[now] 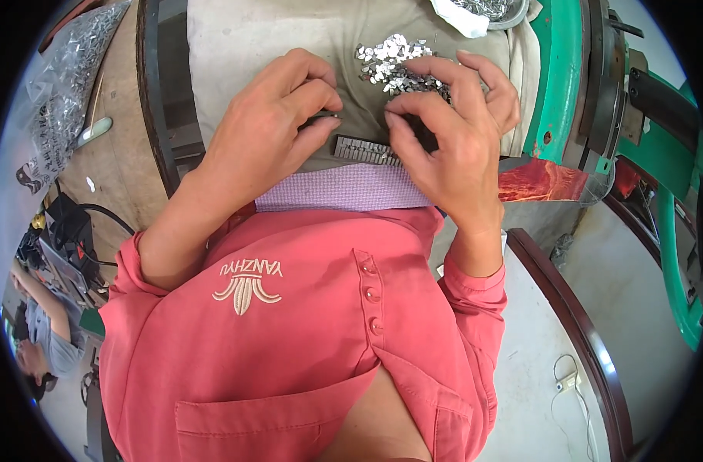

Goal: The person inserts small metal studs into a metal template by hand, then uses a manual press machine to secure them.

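Note:
My left hand [278, 115] is closed in a pinch over the cloth. A thin dark sliver shows between its thumb and forefinger, too small to name. My right hand [463, 123] is curled, thumb and forefinger tips close together; whatever they hold, if anything, is too small to see. Its other fingers reach over a pile of small shiny metal pieces [390, 61]. Below and between both hands lies a dark slotted strip [359, 148] with small metal bits along it, its right end partly hidden by my right thumb.
An olive-grey cloth [243, 46] covers the work surface. A bowl [513, 14] of metal parts stands at the far right, near a green machine frame [559, 77]. At left are a clear bag of metal parts [74, 69] and another person [51, 331].

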